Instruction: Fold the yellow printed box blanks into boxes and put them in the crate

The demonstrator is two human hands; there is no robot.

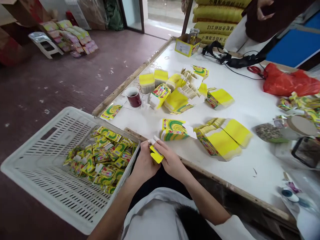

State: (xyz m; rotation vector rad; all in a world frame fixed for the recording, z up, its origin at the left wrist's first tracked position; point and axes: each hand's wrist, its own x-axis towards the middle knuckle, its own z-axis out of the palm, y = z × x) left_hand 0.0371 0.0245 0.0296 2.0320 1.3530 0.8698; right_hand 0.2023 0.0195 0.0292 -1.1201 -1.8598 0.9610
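A small yellow carton is held between my two hands, over my lap at the table's near edge. My left hand grips it from one side, fingers closed. From the other side my right hand closes on it, with white tips showing on some fingers. Just beyond lies a stack of printed flat cartons in yellow, green and red. Right of that stack are more bundles of yellow flat cartons. A white plastic crate stands to my left, partly filled with small printed cartons.
A dark red mug stands near the table's left edge, beside more carton bundles. To the right lie a red plastic bag, a round container and wrapped pieces. Another person stands across the table, near stacked yellow sacks.
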